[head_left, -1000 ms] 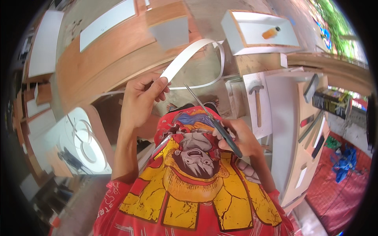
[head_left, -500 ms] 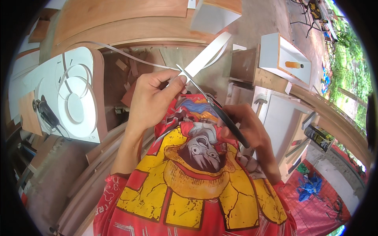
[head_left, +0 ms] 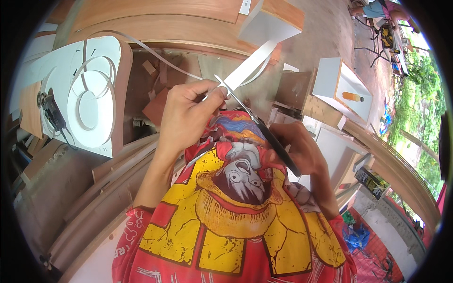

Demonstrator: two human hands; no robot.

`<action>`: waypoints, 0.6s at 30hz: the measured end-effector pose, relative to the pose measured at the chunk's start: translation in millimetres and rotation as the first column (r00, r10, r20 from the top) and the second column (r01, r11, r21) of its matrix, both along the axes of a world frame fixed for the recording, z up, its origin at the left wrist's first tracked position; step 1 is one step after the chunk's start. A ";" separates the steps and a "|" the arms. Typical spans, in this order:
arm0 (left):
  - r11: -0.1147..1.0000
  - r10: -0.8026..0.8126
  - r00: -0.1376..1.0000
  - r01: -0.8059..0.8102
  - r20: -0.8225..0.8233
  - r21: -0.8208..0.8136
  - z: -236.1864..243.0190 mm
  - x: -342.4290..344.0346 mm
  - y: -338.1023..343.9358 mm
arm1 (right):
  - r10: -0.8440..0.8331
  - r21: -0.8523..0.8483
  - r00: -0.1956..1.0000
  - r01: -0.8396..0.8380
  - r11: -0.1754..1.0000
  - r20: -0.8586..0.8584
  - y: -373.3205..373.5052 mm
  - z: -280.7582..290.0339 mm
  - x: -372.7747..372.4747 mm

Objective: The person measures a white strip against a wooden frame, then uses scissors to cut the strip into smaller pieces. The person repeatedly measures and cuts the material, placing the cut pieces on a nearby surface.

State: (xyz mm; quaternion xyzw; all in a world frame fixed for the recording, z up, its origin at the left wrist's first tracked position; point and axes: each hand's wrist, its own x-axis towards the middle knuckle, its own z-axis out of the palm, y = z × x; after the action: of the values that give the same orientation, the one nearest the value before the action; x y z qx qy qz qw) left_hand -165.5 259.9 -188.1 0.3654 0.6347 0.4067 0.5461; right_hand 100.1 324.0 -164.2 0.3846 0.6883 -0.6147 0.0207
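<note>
My left hand [head_left: 191, 111] pinches a long white edging strip [head_left: 250, 63] between thumb and fingers. One end of the strip rises up and away from the hand, then loops back behind it toward the left. In my right hand [head_left: 302, 146] is a pair of scissors [head_left: 276, 144] with black handles, my fingers wrapped round them. Their blades lie across the strip, right beside my left fingertips. Whether the blades have cut into it I cannot tell. Both hands are held in front of my red and yellow printed shirt [head_left: 222, 254].
At left a white rounded board [head_left: 101, 137] carries a coil of strip [head_left: 87, 111] and a black corded power tool [head_left: 54, 115]. To the right, an orange bottle [head_left: 351, 96] lies in a white open box [head_left: 325, 78]. A person [head_left: 380, 12] is at the far upper right.
The view has shifted slightly, so the surroundings sit differently and a person shows at the upper right. My hands, strip and scissors keep nearly the same pose.
</note>
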 end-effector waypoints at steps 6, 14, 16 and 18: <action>0.998 0.037 0.999 -0.037 -0.004 0.049 -7.2 2.8 -3.8 | 0.028 0.040 0.998 -0.031 0.999 0.053 4.5 1.3 -2.4; 0.997 0.053 0.995 -0.057 0.079 0.053 -13.6 5.7 -7.0 | 0.013 0.015 0.997 -0.014 1.000 0.071 2.8 -4.0 0.8; 0.999 0.039 0.996 -0.042 0.082 0.031 -16.2 3.6 -7.6 | 0.004 0.033 0.999 -0.005 0.999 0.047 1.9 -7.3 0.8; 0.999 0.037 0.996 -0.039 0.081 0.017 -18.7 4.0 -10.8 | 0.003 0.013 0.999 -0.004 1.000 0.041 -1.3 -10.1 0.6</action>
State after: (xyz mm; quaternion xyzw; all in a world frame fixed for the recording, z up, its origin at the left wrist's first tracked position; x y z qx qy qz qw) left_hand -161.5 249.1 -206.8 0.3417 0.6152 0.4374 0.5598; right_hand 100.7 322.7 -174.3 0.3961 0.6925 -0.6020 0.0334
